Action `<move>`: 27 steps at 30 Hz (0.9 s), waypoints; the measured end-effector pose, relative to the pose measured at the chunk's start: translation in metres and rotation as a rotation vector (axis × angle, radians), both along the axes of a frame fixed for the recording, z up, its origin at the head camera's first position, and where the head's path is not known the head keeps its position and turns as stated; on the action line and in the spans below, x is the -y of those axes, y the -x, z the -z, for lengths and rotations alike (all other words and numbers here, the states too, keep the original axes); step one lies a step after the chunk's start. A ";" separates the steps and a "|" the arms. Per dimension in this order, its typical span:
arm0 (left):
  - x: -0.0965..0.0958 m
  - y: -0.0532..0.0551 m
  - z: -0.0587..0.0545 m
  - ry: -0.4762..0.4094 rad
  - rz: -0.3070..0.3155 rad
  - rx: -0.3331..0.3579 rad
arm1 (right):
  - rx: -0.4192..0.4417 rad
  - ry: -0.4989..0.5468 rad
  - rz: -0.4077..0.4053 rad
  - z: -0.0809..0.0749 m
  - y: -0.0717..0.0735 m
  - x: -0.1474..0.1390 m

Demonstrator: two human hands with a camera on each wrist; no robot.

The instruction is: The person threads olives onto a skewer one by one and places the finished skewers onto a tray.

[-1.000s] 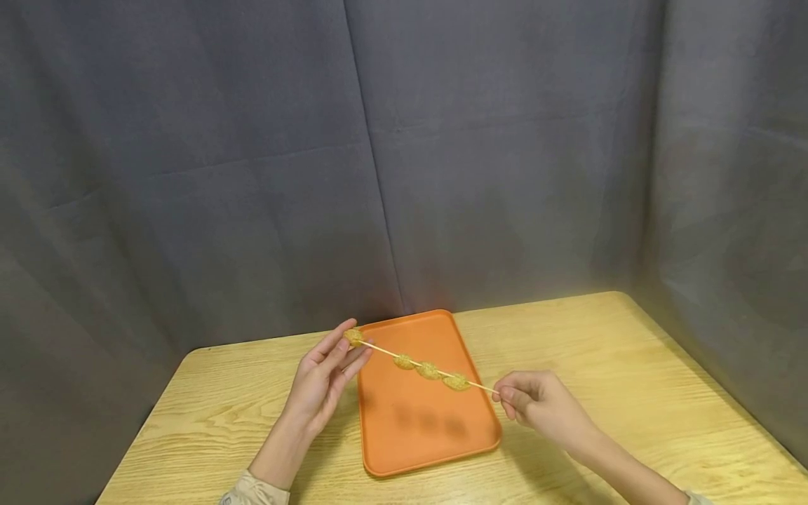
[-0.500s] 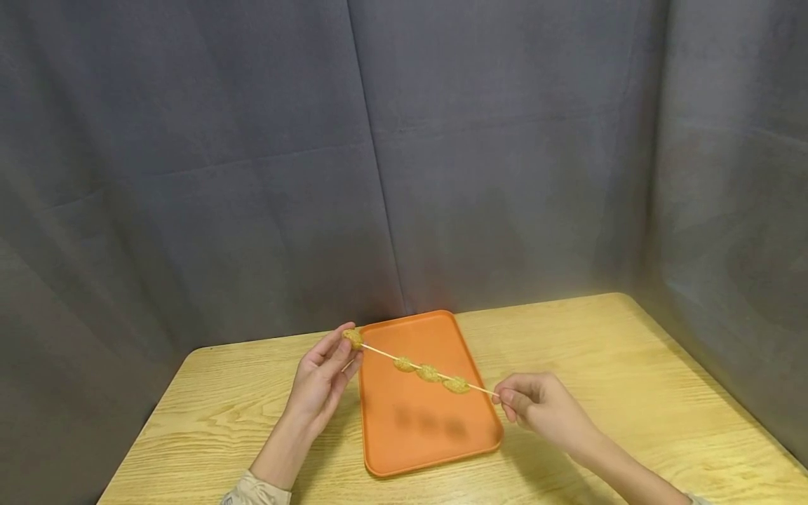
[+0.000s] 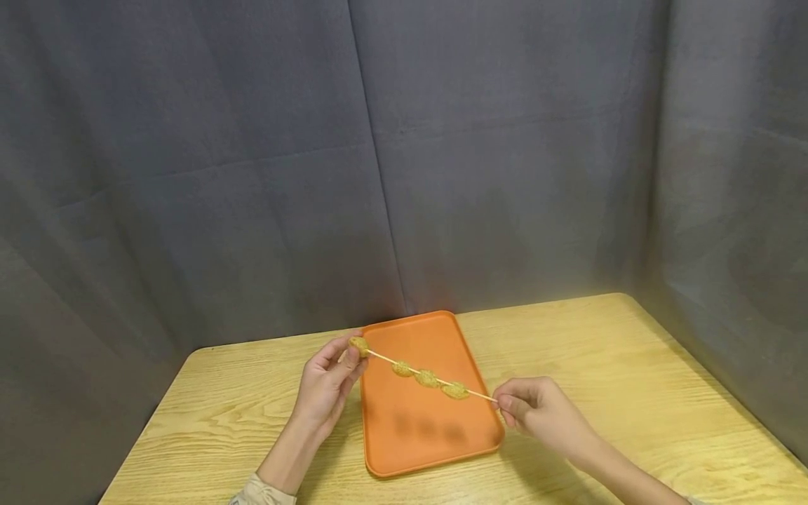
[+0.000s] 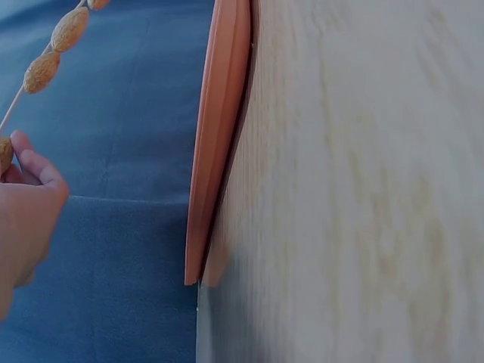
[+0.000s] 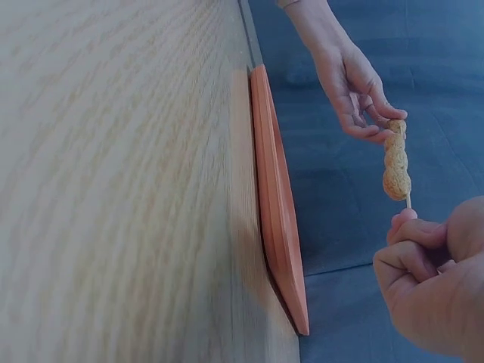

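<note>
A thin wooden skewer (image 3: 383,357) slants across the head view above the orange tray (image 3: 413,335). Three golden-brown, rough-skinned food balls (image 3: 426,379) sit close together on its right half. At the upper left end, my left hand (image 3: 322,389) pinches another such ball (image 3: 359,345) between thumb and fingers, with bare stick between it and the other three. My right hand (image 3: 544,412) pinches the skewer's bare lower end with thumb and forefinger. In the right wrist view the threaded balls (image 5: 396,181) hang clear of the tray, between both hands.
Beneath the hands the tray lies on a pale wood-grain table (image 3: 568,337), and the balls' shadows fall on it. A grey cloth curtain (image 3: 252,175) stands behind the table and along its sides.
My left hand has moved slightly right and down with its ball, closer to the other three, and its fingers have drawn in. The skewer and right hand have dipped a little.
</note>
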State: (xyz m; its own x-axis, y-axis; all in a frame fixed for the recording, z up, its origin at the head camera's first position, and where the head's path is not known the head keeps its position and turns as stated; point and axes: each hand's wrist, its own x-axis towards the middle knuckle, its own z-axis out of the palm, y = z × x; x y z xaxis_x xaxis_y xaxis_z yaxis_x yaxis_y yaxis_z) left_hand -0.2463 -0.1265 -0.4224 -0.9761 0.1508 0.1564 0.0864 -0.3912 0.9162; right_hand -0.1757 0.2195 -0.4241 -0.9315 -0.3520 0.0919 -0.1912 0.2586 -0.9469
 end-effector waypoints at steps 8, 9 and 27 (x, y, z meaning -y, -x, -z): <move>-0.003 -0.003 -0.004 0.027 0.040 0.000 | -0.039 -0.003 -0.015 0.002 0.000 0.000; -0.003 -0.003 -0.004 0.028 0.041 0.004 | -0.043 -0.005 -0.015 0.002 0.000 0.000; -0.005 -0.006 0.000 0.078 0.046 0.040 | -0.048 -0.017 -0.013 0.003 -0.001 0.001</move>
State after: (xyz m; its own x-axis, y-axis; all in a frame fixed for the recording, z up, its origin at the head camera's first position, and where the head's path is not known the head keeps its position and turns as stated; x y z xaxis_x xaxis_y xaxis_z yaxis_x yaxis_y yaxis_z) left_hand -0.2400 -0.1213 -0.4225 -0.9731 0.2059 0.1036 0.0327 -0.3217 0.9463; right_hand -0.1749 0.2182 -0.4273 -0.9215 -0.3658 0.1304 -0.2399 0.2720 -0.9319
